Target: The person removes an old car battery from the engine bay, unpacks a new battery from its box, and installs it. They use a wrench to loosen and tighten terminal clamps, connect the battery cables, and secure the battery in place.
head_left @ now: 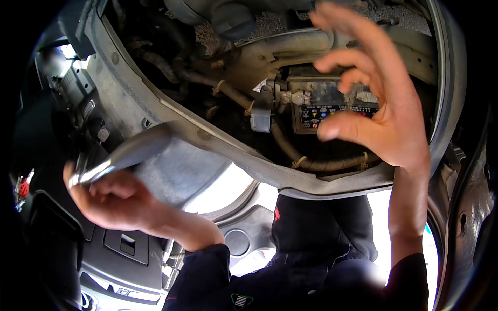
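don't let that blurry, maybe metal thing (132, 151) gripped in your left hand (115, 201) touch the battery (324, 94) toward the right edge of the engine bay (447, 67), your right hand (389, 106) being spread apart

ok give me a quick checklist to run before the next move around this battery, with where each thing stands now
1. Shiny tool held: ok, it is in the left hand, though blurred.
2. Tool clear of the battery: ok, it is well off to the left, outside the battery bay.
3. Right hand free: ok, open in front of the battery with nothing in its grip.
4. Whole battery in sight: not ok, the right hand covers part of it.
5. Battery top clean: not ok, it looks dusty.
6. Terminal clamp tight: cannot tell from this view.
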Demonstrator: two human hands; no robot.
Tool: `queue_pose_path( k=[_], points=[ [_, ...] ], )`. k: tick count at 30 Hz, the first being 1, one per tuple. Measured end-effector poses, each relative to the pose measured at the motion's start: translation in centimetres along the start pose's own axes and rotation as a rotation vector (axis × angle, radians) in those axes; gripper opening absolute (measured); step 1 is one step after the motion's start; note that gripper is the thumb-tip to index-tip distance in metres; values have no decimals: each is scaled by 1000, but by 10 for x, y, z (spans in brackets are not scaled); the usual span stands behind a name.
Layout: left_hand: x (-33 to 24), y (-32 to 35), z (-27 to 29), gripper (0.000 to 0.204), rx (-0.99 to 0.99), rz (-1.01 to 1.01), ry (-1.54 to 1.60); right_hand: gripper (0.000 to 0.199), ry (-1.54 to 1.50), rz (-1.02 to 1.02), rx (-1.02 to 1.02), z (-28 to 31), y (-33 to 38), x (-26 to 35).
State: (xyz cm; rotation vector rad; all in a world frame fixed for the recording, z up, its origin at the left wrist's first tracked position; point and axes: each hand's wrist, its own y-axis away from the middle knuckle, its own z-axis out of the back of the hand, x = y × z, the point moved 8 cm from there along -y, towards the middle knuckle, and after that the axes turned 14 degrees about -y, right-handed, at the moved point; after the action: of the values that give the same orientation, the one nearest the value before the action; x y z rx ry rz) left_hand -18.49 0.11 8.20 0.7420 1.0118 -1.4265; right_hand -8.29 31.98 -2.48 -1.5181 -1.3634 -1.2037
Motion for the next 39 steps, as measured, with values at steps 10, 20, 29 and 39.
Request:
queue_pose_path(
  k=[10, 20, 29, 39],
  points=[
    [59, 72, -288, 28, 1138, 299, -225, 37, 574, -385, 24, 65, 33, -28],
    [93, 130, -300, 26, 1494, -380, -761, 38, 478, -372, -291, 110, 69, -49],
    [29, 78, -222, 52, 985, 246, 188, 42, 353, -101, -95, -1, 49, -23],
    [116, 42, 25, 30, 76, 515, -354, 22, 240, -205, 225, -78, 85, -38]
  ],
)
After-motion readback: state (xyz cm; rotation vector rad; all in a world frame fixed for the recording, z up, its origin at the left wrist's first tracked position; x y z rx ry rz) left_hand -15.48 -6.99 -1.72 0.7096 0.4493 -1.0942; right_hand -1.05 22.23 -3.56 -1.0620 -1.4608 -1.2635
